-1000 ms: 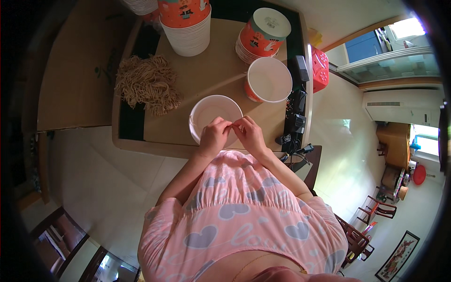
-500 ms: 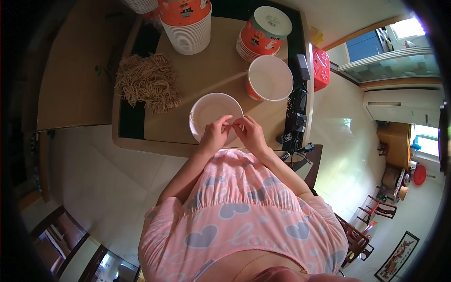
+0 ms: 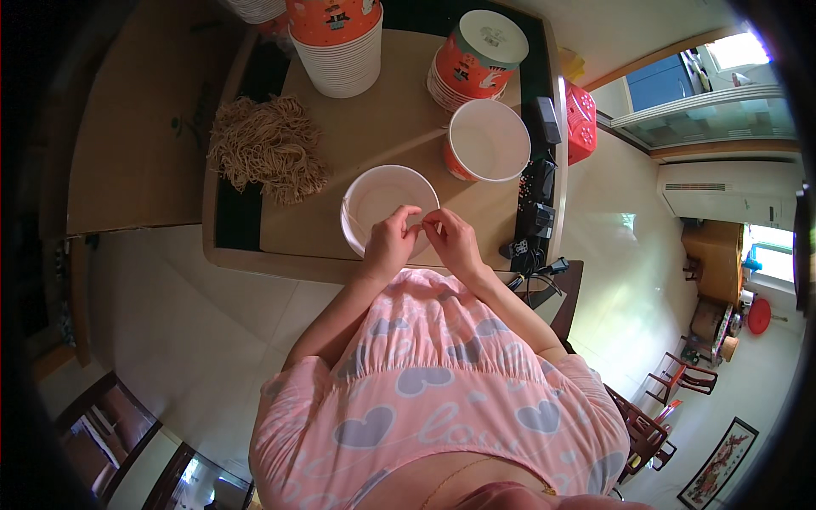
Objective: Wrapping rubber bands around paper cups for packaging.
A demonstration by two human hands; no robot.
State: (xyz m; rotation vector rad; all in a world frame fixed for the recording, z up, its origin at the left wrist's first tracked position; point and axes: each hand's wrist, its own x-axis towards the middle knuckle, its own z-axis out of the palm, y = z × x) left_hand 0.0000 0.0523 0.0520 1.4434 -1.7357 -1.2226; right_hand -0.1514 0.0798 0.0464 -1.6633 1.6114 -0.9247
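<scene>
Together, a person's left hand (image 3: 391,245) and right hand (image 3: 454,241) curl, fingertips nearly meeting, over a white tub (image 3: 359,194) near the table's (image 3: 323,269) front edge; whether they pinch anything cannot be told.

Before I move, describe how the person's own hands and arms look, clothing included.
The left hand and right hand are ungloved, with no jewellery that I can make out. The forearms are bare; short, loose pink sleeves cover the upper arms.
</scene>
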